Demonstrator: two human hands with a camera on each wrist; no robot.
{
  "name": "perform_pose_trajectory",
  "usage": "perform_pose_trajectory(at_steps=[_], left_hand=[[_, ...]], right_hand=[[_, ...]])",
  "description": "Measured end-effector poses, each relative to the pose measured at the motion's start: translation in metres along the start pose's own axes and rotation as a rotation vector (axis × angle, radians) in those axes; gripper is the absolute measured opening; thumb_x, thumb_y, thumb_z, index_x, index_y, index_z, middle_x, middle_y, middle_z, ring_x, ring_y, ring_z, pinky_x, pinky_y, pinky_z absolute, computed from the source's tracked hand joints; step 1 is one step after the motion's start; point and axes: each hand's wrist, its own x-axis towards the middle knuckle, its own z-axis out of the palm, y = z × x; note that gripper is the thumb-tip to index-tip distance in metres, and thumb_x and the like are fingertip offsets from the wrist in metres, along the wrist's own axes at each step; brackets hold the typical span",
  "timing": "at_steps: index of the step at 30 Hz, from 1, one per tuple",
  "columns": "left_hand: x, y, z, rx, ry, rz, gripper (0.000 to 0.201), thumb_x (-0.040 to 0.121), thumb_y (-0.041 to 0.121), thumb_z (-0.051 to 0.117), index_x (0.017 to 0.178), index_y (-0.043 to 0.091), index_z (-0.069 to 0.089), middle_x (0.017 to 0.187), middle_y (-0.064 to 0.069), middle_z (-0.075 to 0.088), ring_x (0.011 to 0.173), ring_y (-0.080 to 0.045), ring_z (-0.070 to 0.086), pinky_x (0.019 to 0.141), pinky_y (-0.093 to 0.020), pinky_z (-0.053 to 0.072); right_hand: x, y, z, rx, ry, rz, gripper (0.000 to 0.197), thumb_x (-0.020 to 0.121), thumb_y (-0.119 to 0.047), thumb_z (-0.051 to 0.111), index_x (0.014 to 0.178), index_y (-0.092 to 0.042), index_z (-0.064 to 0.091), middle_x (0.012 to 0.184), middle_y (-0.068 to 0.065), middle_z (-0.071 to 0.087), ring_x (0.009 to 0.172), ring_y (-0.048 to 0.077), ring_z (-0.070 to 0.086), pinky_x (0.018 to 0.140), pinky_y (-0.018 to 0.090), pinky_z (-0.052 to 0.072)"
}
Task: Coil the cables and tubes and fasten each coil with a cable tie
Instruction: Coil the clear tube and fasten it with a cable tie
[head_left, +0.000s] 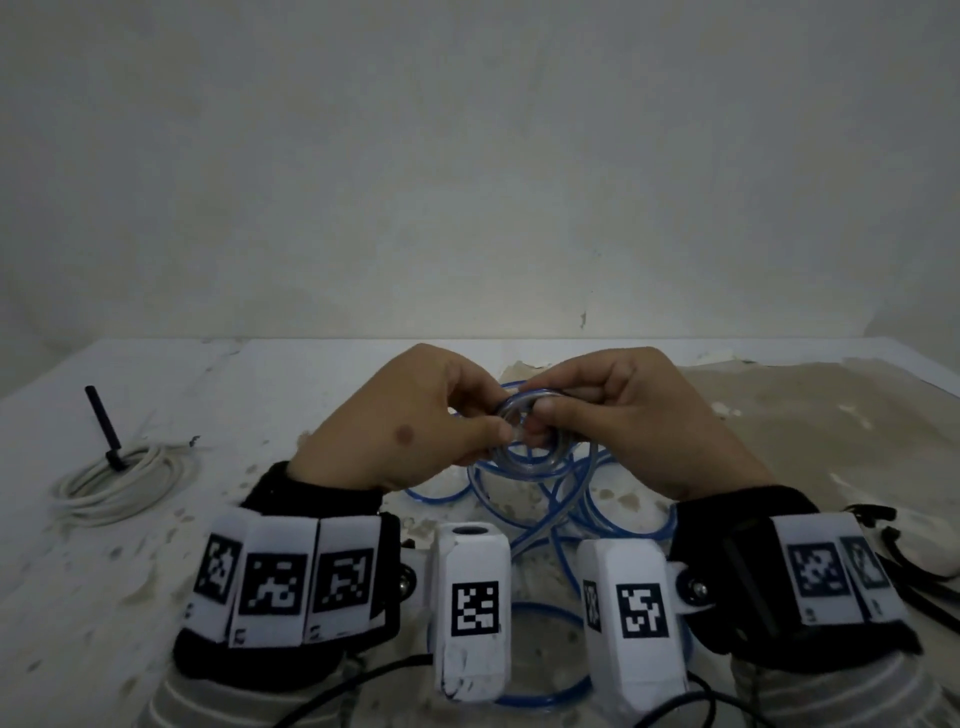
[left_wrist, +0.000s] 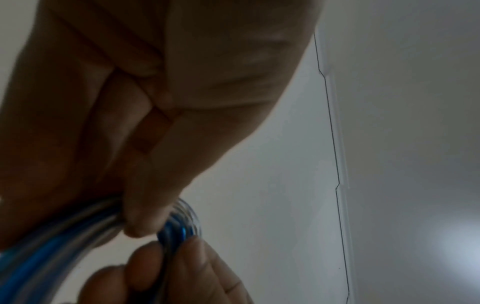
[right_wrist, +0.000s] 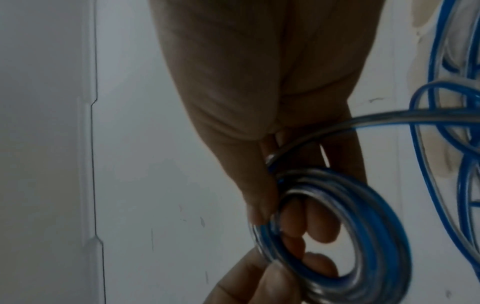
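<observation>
A blue see-through tube is wound into a small coil (head_left: 527, 466) held up over the table between both hands. My left hand (head_left: 493, 423) pinches the coil's left side with thumb and curled fingers. My right hand (head_left: 548, 410) pinches its top right, fingers curled over the turns. In the right wrist view the coil (right_wrist: 384, 216) is a tight ring of several turns with fingertips (right_wrist: 319, 224) poking through it. The left wrist view shows the thumb (left_wrist: 145, 222) pressed on the turns (left_wrist: 179, 226). The uncoiled tube (head_left: 576, 499) trails down in loose loops onto the table.
A coiled white cable (head_left: 119, 483) with a black cable tie (head_left: 106, 431) sticking up lies at the left of the white table (head_left: 260, 395). Black straps and a white object (head_left: 924, 556) sit at the right edge. More blue loops (head_left: 545, 696) lie near the front edge.
</observation>
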Motion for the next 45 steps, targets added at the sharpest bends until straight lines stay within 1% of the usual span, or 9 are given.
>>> perform_pose_trajectory(at_steps=[4,11,18,22,28,33,36,41,45], left_hand=[[0.004,-0.009,0.004,-0.119,0.108,-0.005,0.010,0.081,0.006,0.067,0.080,0.014,0.073,0.073,-0.008,0.072,0.070,-0.024,0.070,0.070,-0.035,0.059],[0.007,-0.003,0.020,-0.605,0.047,-0.142,0.010,0.079,0.004,0.063,0.073,0.012,0.067,0.062,-0.001,0.070,0.054,-0.010,0.066,0.051,-0.019,0.054],[0.002,-0.004,0.009,-0.390,-0.178,-0.144,0.008,0.079,0.009,0.066,0.086,0.013,0.068,0.077,-0.012,0.074,0.068,-0.016,0.070,0.064,-0.025,0.058],[0.002,0.001,0.013,-0.353,-0.071,-0.116,0.004,0.078,0.013,0.069,0.078,0.016,0.072,0.072,-0.006,0.074,0.064,-0.010,0.068,0.062,-0.024,0.057],[0.005,0.000,0.019,-0.378,0.036,-0.105,0.005,0.076,0.009,0.070,0.071,0.011,0.069,0.065,-0.007,0.071,0.060,-0.013,0.066,0.059,-0.024,0.058],[0.009,-0.004,0.017,-0.648,0.203,-0.160,0.011,0.081,0.010,0.064,0.071,0.007,0.063,0.059,0.000,0.068,0.054,-0.010,0.065,0.051,-0.017,0.052],[0.011,-0.001,0.020,-0.850,0.176,-0.193,0.015,0.080,0.012,0.061,0.067,0.006,0.058,0.057,0.000,0.066,0.054,-0.010,0.065,0.050,-0.017,0.052],[0.011,0.000,0.032,-0.860,0.072,-0.183,0.017,0.068,0.020,0.065,0.069,0.005,0.058,0.072,-0.006,0.072,0.067,-0.012,0.070,0.062,-0.020,0.056],[0.009,-0.005,0.025,-0.620,0.054,-0.232,0.010,0.079,0.013,0.066,0.077,0.002,0.066,0.075,-0.008,0.072,0.070,-0.011,0.068,0.068,-0.023,0.057]], right_hand=[[0.003,0.003,0.002,0.232,0.040,0.040,0.025,0.069,-0.016,0.064,0.087,0.001,0.069,0.065,0.013,0.069,0.059,0.023,0.066,0.060,0.028,0.056],[0.004,-0.004,-0.006,0.276,0.151,0.054,0.017,0.070,-0.015,0.063,0.079,-0.001,0.068,0.057,0.009,0.067,0.049,0.017,0.063,0.050,0.023,0.054],[0.002,-0.006,0.002,-0.132,0.056,-0.001,0.008,0.087,-0.005,0.060,0.083,-0.006,0.067,0.054,0.001,0.065,0.041,0.008,0.051,0.045,0.019,0.044],[0.000,-0.007,0.004,-0.243,0.013,-0.048,0.004,0.086,-0.010,0.063,0.086,-0.008,0.066,0.057,0.007,0.066,0.045,0.012,0.052,0.047,0.024,0.045],[0.003,-0.008,0.001,-0.182,0.164,-0.074,0.015,0.079,-0.018,0.069,0.083,-0.005,0.063,0.053,0.009,0.065,0.042,0.014,0.055,0.046,0.025,0.047],[0.003,-0.007,-0.003,-0.005,0.135,-0.055,0.013,0.084,-0.018,0.058,0.088,-0.010,0.068,0.072,0.008,0.072,0.066,0.019,0.067,0.066,0.034,0.058],[0.006,-0.003,0.002,0.091,0.182,-0.065,0.015,0.090,-0.011,0.053,0.089,-0.014,0.068,0.074,0.005,0.072,0.073,0.024,0.068,0.072,0.041,0.059],[0.008,0.000,0.002,0.132,0.265,-0.097,0.020,0.092,-0.002,0.049,0.083,-0.008,0.066,0.059,-0.001,0.062,0.057,0.014,0.059,0.062,0.030,0.056],[0.006,0.003,-0.005,0.093,0.184,-0.098,0.014,0.090,0.000,0.051,0.089,-0.004,0.065,0.058,0.000,0.062,0.054,0.012,0.058,0.057,0.021,0.051]])
